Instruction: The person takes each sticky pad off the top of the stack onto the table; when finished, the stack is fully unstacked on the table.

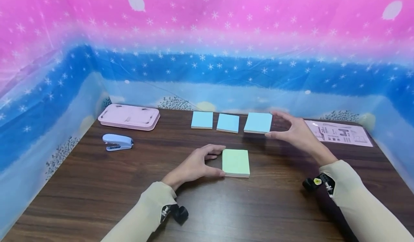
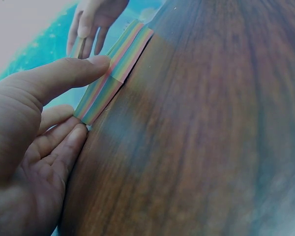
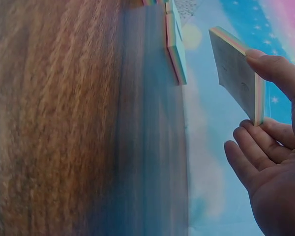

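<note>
Sleeves [image 1: 362, 202] foremost, left hand [image 1: 196, 163] pinches green pad [image 1: 235, 161], right hand [image 1: 299, 132] a raised blue pad [image 1: 257, 122], seemingly unplaced. Two flat pads [image 1: 228, 122] look placed.

Near note pad [image 1: 235, 162]: green top, striped edges; rear note pads [image 1: 228, 122]: light blue; case [image 1: 128, 117]: pink; table [image 1: 275, 199]: brown woodgrain

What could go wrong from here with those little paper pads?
The right hand grips the raised blue-topped pad only by its edges, so it could slip and drop onto the table. Lowered carelessly, it might knock the neighbouring blue pad. The left hand pinches the green-topped stack, whose side shows coloured layers; squeezed unevenly, these might shift.
</note>
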`<state>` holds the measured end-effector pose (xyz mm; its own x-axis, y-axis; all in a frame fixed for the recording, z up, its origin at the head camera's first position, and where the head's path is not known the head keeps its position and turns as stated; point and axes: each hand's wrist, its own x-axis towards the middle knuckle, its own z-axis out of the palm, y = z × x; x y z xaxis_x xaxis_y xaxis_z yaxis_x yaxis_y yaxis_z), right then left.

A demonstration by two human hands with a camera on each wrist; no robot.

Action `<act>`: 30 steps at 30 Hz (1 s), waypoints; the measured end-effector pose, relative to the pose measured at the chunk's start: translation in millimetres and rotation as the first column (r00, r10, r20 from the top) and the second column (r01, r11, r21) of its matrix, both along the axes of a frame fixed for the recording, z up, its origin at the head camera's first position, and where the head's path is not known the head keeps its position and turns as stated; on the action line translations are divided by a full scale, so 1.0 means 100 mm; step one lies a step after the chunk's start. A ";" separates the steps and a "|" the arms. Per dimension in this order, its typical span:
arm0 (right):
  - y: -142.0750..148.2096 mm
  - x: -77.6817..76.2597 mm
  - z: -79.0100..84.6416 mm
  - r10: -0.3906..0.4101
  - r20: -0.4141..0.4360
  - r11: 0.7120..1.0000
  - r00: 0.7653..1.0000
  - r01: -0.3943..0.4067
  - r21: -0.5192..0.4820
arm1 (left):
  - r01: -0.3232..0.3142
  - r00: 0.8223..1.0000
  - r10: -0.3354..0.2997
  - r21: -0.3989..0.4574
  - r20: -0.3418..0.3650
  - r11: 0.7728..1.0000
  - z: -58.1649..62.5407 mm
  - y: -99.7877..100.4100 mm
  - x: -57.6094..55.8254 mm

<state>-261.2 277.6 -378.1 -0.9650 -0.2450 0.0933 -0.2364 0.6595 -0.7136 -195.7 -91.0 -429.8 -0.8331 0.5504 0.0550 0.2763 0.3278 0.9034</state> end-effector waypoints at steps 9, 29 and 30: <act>-0.02 -0.11 -0.07 0.027 0.029 0.998 0.999 -0.028 0.051 | -0.004 1.000 0.004 0.001 0.004 1.000 0.01 -0.01 0.01; -0.03 -0.22 -0.28 0.069 0.052 0.995 0.996 -0.072 0.063 | -0.006 1.000 0.006 0.001 0.023 1.000 0.00 0.01 0.00; -0.04 -0.22 -0.29 0.070 0.052 0.995 0.996 -0.074 0.065 | -0.009 1.000 0.009 0.002 0.026 1.000 0.00 0.01 0.00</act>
<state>-283.5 273.9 -407.0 -0.9477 -0.3182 0.0264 -0.2502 0.6887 -0.6805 -195.3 -90.3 -429.7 -0.8390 0.5430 0.0346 0.2502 0.3286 0.9107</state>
